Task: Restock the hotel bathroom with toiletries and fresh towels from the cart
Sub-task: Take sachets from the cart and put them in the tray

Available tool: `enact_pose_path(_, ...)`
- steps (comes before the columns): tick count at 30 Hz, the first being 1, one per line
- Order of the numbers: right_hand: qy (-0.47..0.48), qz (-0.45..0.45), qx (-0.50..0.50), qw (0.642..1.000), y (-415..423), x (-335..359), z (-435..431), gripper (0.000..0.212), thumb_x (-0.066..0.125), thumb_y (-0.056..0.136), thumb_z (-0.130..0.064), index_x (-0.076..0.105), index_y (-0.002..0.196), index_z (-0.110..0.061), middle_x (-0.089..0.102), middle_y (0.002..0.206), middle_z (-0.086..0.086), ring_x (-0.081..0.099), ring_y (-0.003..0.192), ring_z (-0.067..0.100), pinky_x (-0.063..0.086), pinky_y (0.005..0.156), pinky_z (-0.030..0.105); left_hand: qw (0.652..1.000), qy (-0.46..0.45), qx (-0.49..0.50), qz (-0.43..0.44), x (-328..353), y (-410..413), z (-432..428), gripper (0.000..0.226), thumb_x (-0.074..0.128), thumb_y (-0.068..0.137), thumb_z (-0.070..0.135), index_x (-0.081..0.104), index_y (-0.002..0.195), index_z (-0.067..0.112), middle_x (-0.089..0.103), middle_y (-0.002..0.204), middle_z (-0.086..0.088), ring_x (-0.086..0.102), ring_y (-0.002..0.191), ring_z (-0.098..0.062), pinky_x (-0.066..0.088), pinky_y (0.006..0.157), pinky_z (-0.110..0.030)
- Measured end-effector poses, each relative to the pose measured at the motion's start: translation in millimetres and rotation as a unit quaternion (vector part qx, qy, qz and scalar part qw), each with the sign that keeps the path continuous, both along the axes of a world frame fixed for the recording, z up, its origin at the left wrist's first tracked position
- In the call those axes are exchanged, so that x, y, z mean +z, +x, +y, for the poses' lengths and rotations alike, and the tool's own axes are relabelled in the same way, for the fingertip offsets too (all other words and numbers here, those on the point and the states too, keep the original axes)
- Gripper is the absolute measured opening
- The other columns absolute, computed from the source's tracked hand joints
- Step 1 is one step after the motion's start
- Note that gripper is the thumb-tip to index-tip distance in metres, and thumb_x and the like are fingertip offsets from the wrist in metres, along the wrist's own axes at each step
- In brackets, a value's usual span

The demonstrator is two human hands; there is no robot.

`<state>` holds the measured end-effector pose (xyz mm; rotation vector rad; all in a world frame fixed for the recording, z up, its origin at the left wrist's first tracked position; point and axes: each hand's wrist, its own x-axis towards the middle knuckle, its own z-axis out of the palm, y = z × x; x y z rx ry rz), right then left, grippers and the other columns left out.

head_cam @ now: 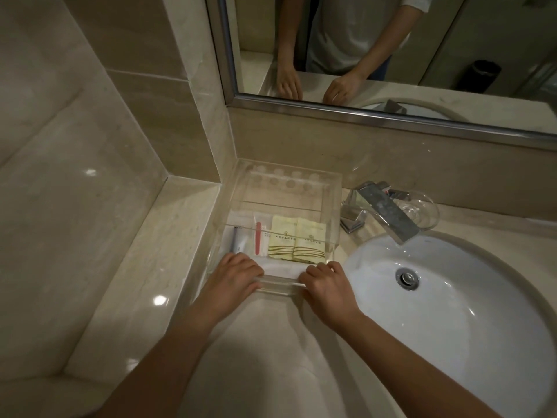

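Our fingers curl over the near rim of the clear tray (pixel 277 285), left hand (pixel 233 274) gripping its left part, right hand (pixel 327 285) its right part, both clenched on that front edge. The tray sits on the counter (pixel 265 342) in the corner, just beside the sink (pixel 452 312). Inside it lie two yellow sachets (pixel 297 242) side by side, a packet (pixel 258 238) with a red stick in it, and what looks like a toothbrush kit (pixel 238 239) at the left, though the tray's glare blurs it. The faucet (pixel 382 214) stands behind the sink, a glass dish (pixel 422 211) just behind it. The mirror (pixel 391 49) above reflects both hands.
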<state>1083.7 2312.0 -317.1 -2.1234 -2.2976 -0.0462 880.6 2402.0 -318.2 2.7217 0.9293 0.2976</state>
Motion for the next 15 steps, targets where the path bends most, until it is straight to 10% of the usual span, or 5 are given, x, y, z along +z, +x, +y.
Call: enact_pose_path(15,0.089,0.032,-0.046,0.994,26.9,-3.1,39.4,0.042,0.084,0.049,-0.030,0.059,0.081,-0.018,0.057,0.081,-0.001,0.053,0.072,0.021,0.028,0.069,0.030,0.992,0.070,0.099,0.023,-1.7,25.7,43.9,0.079,0.084,0.051,0.047,0.048,0.117,0.021,0.049,0.123,-0.005,0.038,0.115,-0.018,0.025,0.096,-0.031)
